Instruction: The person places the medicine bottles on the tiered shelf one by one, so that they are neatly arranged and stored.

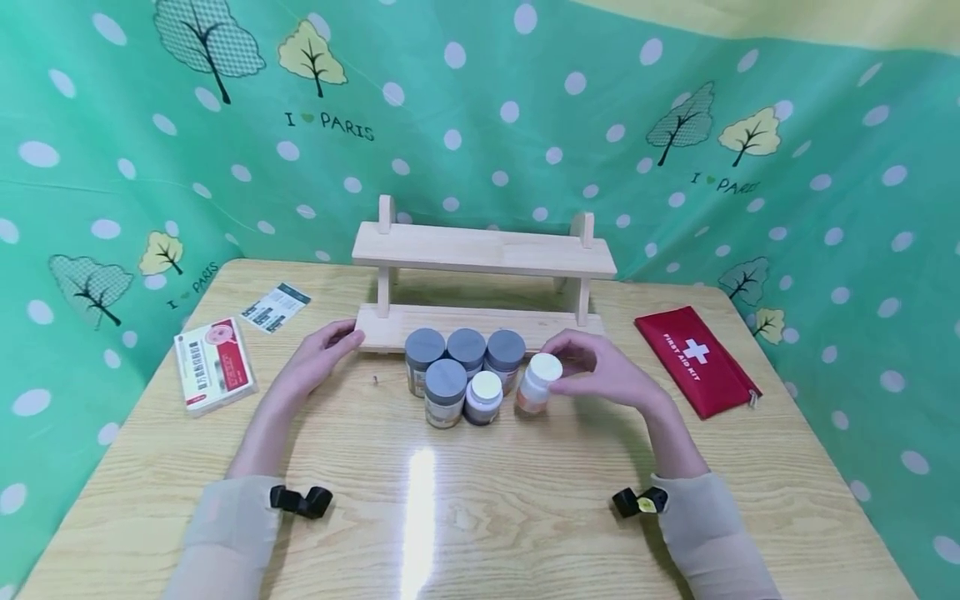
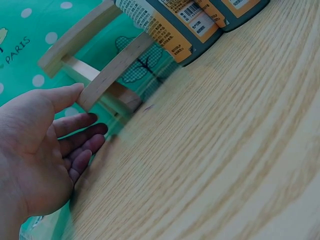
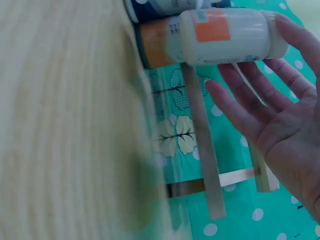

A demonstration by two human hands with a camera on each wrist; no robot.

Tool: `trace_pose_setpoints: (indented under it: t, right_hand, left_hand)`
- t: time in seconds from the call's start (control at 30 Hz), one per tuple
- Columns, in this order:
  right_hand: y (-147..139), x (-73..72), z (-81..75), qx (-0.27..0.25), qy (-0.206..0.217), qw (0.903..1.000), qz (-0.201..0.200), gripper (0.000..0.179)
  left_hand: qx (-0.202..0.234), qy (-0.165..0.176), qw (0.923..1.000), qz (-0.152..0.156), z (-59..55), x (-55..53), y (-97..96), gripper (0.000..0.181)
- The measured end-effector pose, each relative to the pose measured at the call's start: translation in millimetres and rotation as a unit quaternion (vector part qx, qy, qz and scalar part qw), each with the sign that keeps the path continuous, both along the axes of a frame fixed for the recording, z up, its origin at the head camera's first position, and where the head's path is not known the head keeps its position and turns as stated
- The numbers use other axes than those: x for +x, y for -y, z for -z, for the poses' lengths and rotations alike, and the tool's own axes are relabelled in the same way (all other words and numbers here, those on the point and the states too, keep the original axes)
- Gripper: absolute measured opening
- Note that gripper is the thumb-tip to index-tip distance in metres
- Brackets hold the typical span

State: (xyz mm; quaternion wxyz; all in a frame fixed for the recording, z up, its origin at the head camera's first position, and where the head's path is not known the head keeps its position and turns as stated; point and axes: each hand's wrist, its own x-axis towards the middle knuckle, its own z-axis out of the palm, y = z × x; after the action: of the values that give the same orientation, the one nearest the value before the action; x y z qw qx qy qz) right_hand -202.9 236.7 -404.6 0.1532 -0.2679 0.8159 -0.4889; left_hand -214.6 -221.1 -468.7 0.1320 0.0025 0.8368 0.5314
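My right hand (image 1: pixel 603 371) holds a small white pill bottle (image 1: pixel 538 383) with an orange label near its cap, thumb on one side and fingers on the other. The bottle leans slightly beside a cluster of jars. Several grey-lidded jars (image 1: pixel 446 392) and another white-capped bottle (image 1: pixel 483 397) stand in front of a two-tier wooden shelf (image 1: pixel 480 250). At the shelf's left end, my left hand (image 1: pixel 318 360) touches the lower board (image 2: pixel 107 80) with the thumb, its other fingers loosely bent below.
A red first aid kit pouch (image 1: pixel 697 360) lies at the table's right. Toward the left are a red-and-white medicine box (image 1: pixel 215 367) and a printed card (image 1: pixel 275 307). A green patterned curtain (image 1: pixel 480 108) hangs behind the wooden table (image 1: pixel 525 517).
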Motion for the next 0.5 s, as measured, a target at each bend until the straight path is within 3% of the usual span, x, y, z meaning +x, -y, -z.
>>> trace_pose_setpoints:
  t: [0.27, 0.5]
  right_hand:
    - [-9.1, -10.9, -7.7, -0.064, -0.018, 0.9977, -0.011, 0.038]
    - [-11.5, -23.1, -18.2, -0.106, -0.008, 0.9944, -0.002, 0.035]
  left_hand:
    - [0.0, -0.004, 1.0, 0.0, 2.4, 1.7, 1.0, 0.081]
    - [0.001, -0.005, 1.0, 0.001, 2.5, 1.3, 1.7, 0.081]
